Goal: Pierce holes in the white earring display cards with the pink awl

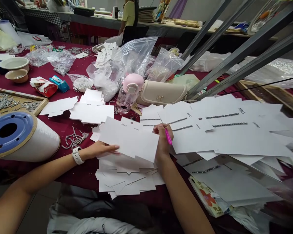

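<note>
My left hand (104, 150), with a white watch on the wrist, holds the left edge of a white MNG card (129, 138), thumb on top. Closed round a pink pen-like tool (168, 136), my right hand (164, 139) is at the card's right edge. The tool's thin tip points up and left. Below the held card lies a pile of blank white cards (127, 182). To the right, cards (190, 139) carry pairs of dark beaded chain strips (226, 116).
A large white spool (44, 139) with a blue end stands at the left, near loose chain pieces (74, 138). Behind the cards are a pink-lidded bottle (129, 92) and a beige case (161, 92). Metal bars (224, 48) slant across the right. A person (129, 14) is at the back.
</note>
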{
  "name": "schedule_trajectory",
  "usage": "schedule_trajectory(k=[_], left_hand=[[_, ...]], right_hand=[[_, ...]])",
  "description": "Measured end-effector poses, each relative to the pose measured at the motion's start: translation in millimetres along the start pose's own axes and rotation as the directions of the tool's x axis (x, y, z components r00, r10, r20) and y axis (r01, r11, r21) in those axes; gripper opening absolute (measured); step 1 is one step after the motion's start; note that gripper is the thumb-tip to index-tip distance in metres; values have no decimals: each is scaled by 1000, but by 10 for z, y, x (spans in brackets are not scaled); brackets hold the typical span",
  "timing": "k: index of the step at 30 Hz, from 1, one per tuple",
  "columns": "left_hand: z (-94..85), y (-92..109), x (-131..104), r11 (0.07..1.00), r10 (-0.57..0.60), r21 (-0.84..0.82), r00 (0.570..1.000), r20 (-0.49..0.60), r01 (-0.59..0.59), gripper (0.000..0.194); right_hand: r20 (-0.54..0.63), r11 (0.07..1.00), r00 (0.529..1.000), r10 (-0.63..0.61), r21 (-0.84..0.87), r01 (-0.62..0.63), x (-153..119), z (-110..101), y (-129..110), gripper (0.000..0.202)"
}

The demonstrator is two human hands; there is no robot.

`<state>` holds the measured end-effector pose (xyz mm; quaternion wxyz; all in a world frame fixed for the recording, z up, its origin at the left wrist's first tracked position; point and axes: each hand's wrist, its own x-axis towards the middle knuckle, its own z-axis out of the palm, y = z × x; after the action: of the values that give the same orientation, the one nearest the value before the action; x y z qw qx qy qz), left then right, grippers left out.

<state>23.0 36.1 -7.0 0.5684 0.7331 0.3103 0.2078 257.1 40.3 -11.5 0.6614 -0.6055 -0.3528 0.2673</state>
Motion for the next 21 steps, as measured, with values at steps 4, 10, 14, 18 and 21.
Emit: schedule_trajectory(k=[4,10,14,18,21], left_hand=[[-89,7,5,986,49,-166,884,465,33,38],[-373,253,7,964,95,-120,115,989,236,57],[-447,322,-6,993,36,-107,733,680,50,51],[-455,67,78,765,260,644,900,-350,30,56],[-447,-123,117,453,263,847,867,-424,277,48]], right_hand=[[42,999,999,30,38,-32,44,-38,56,14],[8,992,997,78,101,-78,57,-7,40,10],[5,991,999,39,126,-39,41,12,15,9],[19,993,999,28,117,-30,23,15,33,10],[45,996,999,8,88,-12,1,20,51,9]])
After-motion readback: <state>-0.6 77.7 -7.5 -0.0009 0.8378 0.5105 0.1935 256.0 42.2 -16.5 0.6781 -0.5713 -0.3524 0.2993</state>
